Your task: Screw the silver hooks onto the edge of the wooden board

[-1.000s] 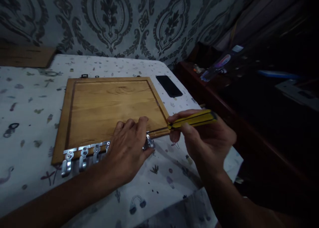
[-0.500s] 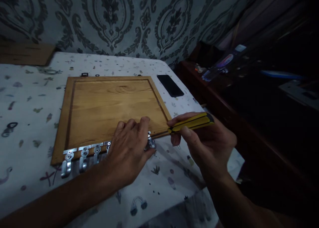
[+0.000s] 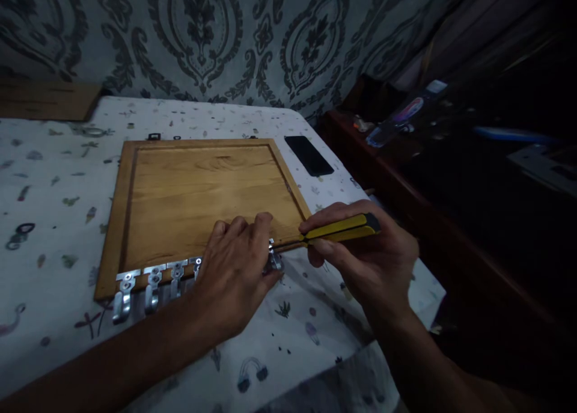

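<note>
A framed wooden board (image 3: 207,190) lies on the table, with several shiny metal hooks (image 3: 127,290) along its near edge. Over that edge sits my left hand (image 3: 237,269), fingers bent onto the wood. Its thumb presses the rightmost metal hook (image 3: 273,258) against the board; the palm hides part of the hook row. My right hand (image 3: 369,256) is closed around a yellow and black screwdriver (image 3: 340,228). The dark shaft points left towards the hook under my left hand; whether its tip sits in a screw cannot be made out.
A black phone (image 3: 309,156) lies right of the board on the patterned tablecloth (image 3: 54,220). Cardboard (image 3: 49,100) is at the back left. Beyond the table's right edge, a plastic bottle (image 3: 406,115) lies on a dark red wooden surface (image 3: 387,178).
The screwdriver handle has turned about its length, and my right fingers have shifted on it. My left hand stays on the board and hook.
</note>
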A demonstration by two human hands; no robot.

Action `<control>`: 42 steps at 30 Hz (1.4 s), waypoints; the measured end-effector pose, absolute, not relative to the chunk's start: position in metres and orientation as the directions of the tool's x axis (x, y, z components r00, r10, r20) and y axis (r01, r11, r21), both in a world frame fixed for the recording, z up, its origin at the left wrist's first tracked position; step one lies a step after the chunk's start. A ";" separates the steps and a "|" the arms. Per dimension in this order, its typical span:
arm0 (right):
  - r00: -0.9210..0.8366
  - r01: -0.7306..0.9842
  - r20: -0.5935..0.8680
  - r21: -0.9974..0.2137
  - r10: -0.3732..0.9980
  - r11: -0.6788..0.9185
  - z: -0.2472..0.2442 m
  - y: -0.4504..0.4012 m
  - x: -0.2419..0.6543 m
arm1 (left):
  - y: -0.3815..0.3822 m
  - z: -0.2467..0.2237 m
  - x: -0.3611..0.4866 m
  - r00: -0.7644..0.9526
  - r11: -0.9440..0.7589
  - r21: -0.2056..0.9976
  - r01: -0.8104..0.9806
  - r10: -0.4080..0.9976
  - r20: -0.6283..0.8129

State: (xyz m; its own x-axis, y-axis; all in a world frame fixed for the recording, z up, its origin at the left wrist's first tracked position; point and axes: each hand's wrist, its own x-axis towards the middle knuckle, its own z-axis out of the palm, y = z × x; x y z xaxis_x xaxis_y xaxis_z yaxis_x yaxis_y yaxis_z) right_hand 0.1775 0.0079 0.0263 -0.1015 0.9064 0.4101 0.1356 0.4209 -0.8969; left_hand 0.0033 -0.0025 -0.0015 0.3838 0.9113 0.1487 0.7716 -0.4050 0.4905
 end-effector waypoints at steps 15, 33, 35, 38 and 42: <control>-0.165 0.121 0.338 -0.926 0.927 0.359 0.030 0.010 0.182 | -0.003 -0.001 0.003 0.399 -0.438 0.461 0.772 0.898 0.185; -0.154 0.073 0.331 -0.936 0.931 0.345 0.029 0.011 0.180 | -0.003 -0.001 0.003 0.388 -0.416 0.489 0.766 0.907 0.164; -0.163 0.063 0.325 -0.939 0.932 0.338 0.029 0.011 0.179 | -0.003 -0.002 0.003 0.389 -0.418 0.484 0.769 0.907 0.165; -0.195 0.070 0.305 -0.944 0.932 0.323 0.028 0.010 0.182 | -0.002 -0.004 0.003 0.394 -0.425 0.473 0.772 0.904 0.168; -0.189 0.110 0.302 -0.939 0.934 0.326 0.026 0.009 0.183 | -0.001 -0.004 0.003 0.406 -0.438 0.472 0.765 0.897 0.174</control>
State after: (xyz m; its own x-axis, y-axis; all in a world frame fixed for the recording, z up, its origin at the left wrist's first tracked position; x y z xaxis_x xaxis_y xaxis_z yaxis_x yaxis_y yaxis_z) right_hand 0.1828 0.0088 0.0260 -0.1894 0.9344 0.3018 0.1096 0.3255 -0.9392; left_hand 0.0028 -0.0008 -0.0044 0.4063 0.8970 0.1740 0.7653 -0.4381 0.4715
